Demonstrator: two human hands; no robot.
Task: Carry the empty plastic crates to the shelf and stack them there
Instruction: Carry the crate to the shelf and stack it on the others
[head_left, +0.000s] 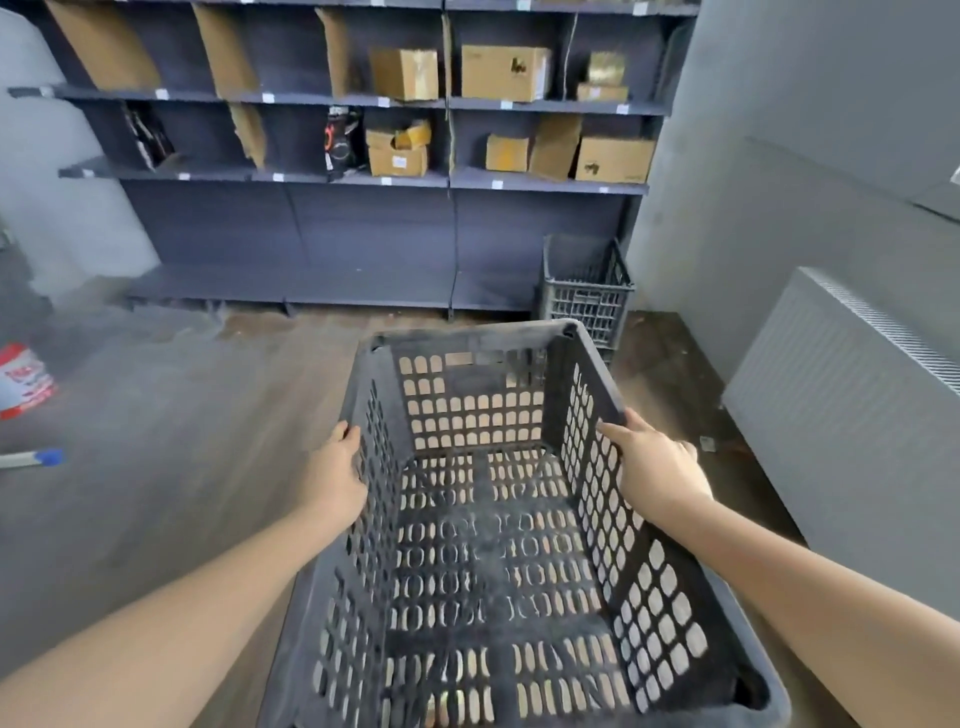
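Note:
I hold a dark grey, empty plastic crate (483, 545) with perforated walls in front of me, above the floor. My left hand (337, 475) grips its left rim and my right hand (657, 467) grips its right rim. A second, matching crate (584, 291) stands on the floor at the right end of the dark shelf unit (363, 228), against the wall. The shelf's lowest board (291, 286) is wide and bare.
Cardboard boxes (504, 73) sit on the upper shelves. A white radiator panel (852, 395) leans on the right wall. A red-and-white bucket (23, 379) and a blue-tipped tool (36, 458) lie on the floor at left. Wooden floor stretches between me and the shelf.

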